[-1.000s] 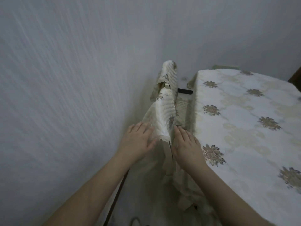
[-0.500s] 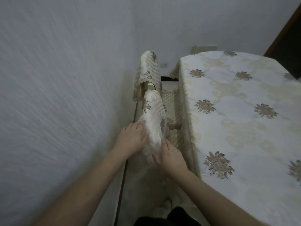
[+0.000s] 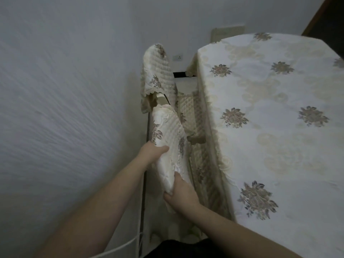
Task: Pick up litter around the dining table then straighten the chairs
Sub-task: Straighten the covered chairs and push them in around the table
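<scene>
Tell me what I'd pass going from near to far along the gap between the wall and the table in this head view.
Right hand → left hand, both holding the near chair's cover → far chair's covered back → wall socket. The table runs alongside on the right.

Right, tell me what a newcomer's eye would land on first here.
First the two bare hands at centre: the left hand and the right hand both grip the quilted, flower-embroidered cover of the nearer chair back, squeezed between the wall and the table. Next the dining table filling the right side under a cream tablecloth with floral medallions. Behind the held chair, a second covered chair back stands by the wall.
</scene>
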